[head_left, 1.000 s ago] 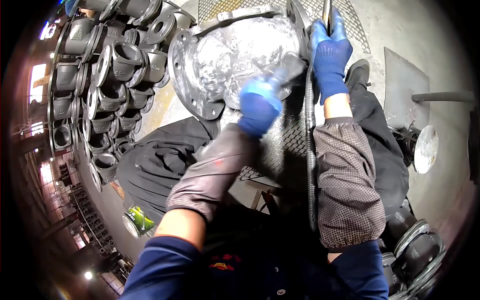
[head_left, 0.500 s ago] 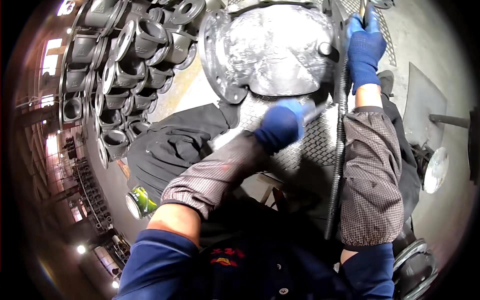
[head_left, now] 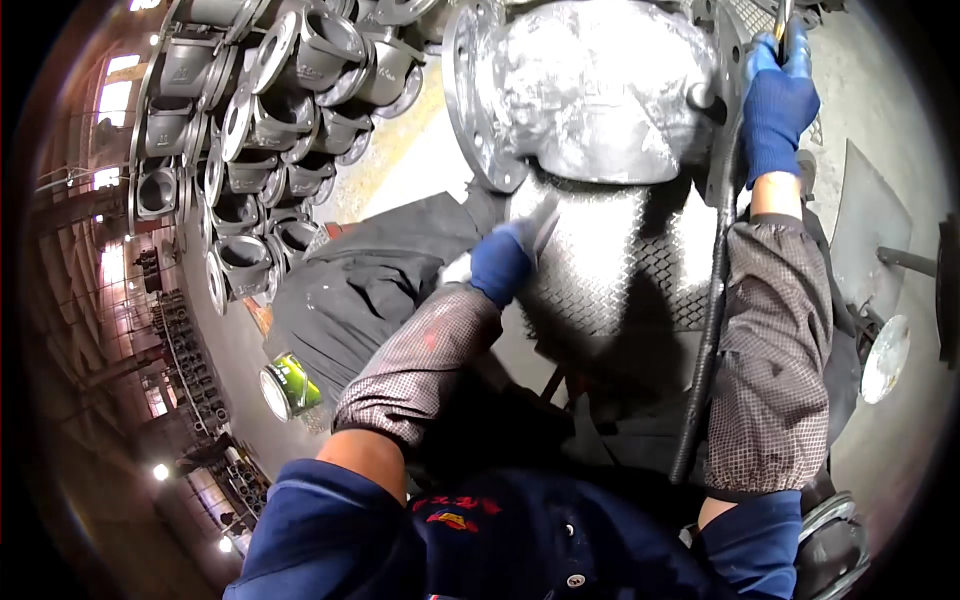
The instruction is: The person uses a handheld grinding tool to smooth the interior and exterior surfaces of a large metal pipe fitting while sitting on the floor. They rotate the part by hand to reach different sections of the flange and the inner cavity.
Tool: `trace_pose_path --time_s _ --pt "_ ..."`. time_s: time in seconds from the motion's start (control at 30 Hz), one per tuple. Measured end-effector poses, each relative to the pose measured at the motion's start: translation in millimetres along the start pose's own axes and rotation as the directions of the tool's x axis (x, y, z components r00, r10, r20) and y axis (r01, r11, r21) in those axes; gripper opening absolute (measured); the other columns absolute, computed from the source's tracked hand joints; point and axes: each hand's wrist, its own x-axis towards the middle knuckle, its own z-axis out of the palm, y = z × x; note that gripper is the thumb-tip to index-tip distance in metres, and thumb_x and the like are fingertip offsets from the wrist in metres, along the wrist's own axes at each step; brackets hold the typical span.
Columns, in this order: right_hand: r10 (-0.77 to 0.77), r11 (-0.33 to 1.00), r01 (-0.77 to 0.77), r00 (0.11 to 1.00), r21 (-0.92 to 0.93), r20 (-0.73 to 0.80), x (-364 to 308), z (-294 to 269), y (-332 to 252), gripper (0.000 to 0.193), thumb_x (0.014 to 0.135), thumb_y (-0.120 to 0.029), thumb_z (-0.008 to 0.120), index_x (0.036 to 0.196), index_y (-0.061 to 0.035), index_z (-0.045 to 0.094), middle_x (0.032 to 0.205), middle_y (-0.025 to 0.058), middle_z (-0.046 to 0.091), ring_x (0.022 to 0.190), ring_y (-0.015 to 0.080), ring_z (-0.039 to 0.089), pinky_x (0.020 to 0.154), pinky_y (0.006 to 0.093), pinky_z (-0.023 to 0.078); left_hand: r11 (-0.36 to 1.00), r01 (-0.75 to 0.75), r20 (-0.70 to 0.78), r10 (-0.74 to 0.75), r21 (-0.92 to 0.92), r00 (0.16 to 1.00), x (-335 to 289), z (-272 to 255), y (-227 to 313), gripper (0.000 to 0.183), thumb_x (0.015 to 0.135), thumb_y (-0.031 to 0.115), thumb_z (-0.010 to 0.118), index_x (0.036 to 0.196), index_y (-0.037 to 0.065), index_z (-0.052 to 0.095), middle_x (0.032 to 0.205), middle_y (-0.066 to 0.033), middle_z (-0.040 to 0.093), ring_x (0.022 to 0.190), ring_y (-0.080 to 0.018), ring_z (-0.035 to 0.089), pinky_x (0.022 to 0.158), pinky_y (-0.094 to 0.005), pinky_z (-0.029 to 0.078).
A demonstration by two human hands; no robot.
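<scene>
A large grey cast-metal valve body [head_left: 605, 95] with round flanges rests on a diamond-patterned mesh [head_left: 590, 290]. My left hand [head_left: 500, 262], in a blue knitted glove, is closed around a grey, blade-like tool [head_left: 545, 226], smeared by motion. It is above my trousered left leg, apart from the casting. My right hand [head_left: 780, 112], gloved alike, is beyond the casting's right flange [head_left: 722, 100]. Its fingers wrap a slim rod [head_left: 783, 22] with a brassy part, whose far end is cut off at the upper edge. A dark hose [head_left: 708, 370] runs beside my right forearm.
Several grey flanged castings [head_left: 265, 120] are stacked at the far left. A green tin [head_left: 290, 387] stands by my left leg. On the right are a grey metal plate [head_left: 860, 225], a bar [head_left: 905, 260] and a pale round disc [head_left: 886, 360].
My left hand has drawn back from below the casting, leftward and nearer to me, with the tool. My right hand keeps its grip on the rod. The whole view has shifted slightly.
</scene>
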Motion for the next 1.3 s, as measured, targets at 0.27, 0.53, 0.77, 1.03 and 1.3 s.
trace_pose_path --time_s 0.27,0.53,0.77,1.03,1.3 --pt "0.082 0.989 -0.078 0.996 -0.124 0.024 6.7 -13.3 -6.5 0.042 0.077 -0.016 0.061 0.116 -0.0015 0.059 0.083 0.0206 0.066 0.074 0.0295 0.064 0.069 0.0373 0.049 0.256 0.059 0.050 -0.045 -0.965 0.998 -14.1 -80.2 53.6 0.052 0.087 0.012 0.052 0.131 -0.012 0.038 0.085 -0.0037 0.054 0.068 -0.0068 0.047 0.058 -0.0184 0.039" --pt "0.005 0.980 0.012 0.996 -0.199 0.084 -3.5 -16.3 -12.9 0.051 0.084 -0.039 0.057 0.129 -0.0163 0.053 0.107 0.0147 0.066 0.098 0.0303 0.064 0.089 0.0358 0.047 -0.709 0.385 0.242 0.300 -0.591 0.923 -14.0 -96.6 80.7 0.052 0.092 0.018 0.038 0.140 -0.001 0.031 0.068 -0.0011 0.046 0.049 -0.0073 0.039 0.045 -0.0188 0.034" --pt "-0.013 0.978 0.023 0.999 -0.208 0.050 -16.0 -37.1 -14.3 0.048 0.083 -0.033 0.057 0.127 -0.0122 0.055 0.105 0.0180 0.065 0.094 0.0331 0.064 0.084 0.0386 0.049 -0.775 0.434 0.167 0.404 -0.459 0.899 -15.3 -94.2 129.8 0.050 0.098 0.027 0.037 0.139 -0.002 0.032 0.057 0.0023 0.040 0.044 -0.0050 0.037 0.042 -0.0194 0.032" --pt "0.223 0.592 -0.672 0.667 0.446 0.711 -124.6 -82.9 -120.5 0.084 0.071 -0.021 0.080 0.135 0.0088 0.036 0.110 0.0197 0.061 0.092 0.0211 0.063 0.078 0.0286 0.052 -0.632 0.413 0.326 0.256 -0.656 0.910 -14.1 -82.4 121.8 0.029 0.091 0.020 0.040 0.109 0.002 0.054 0.058 0.0006 0.045 0.045 -0.0098 0.041 0.041 -0.0222 0.032" --pt "0.264 0.550 -0.719 0.632 0.424 0.729 -150.7 -95.0 -125.2 0.074 0.073 -0.006 0.076 0.133 0.0119 0.037 0.102 0.0143 0.063 0.083 0.0150 0.061 0.071 0.0242 0.052 0.028 0.365 0.365 0.132 -0.931 0.922 -21.5 -91.5 134.2 0.028 0.098 0.024 0.045 0.104 -0.001 0.055 0.076 -0.0078 0.060 0.068 -0.0154 0.059 0.064 -0.0284 0.049"
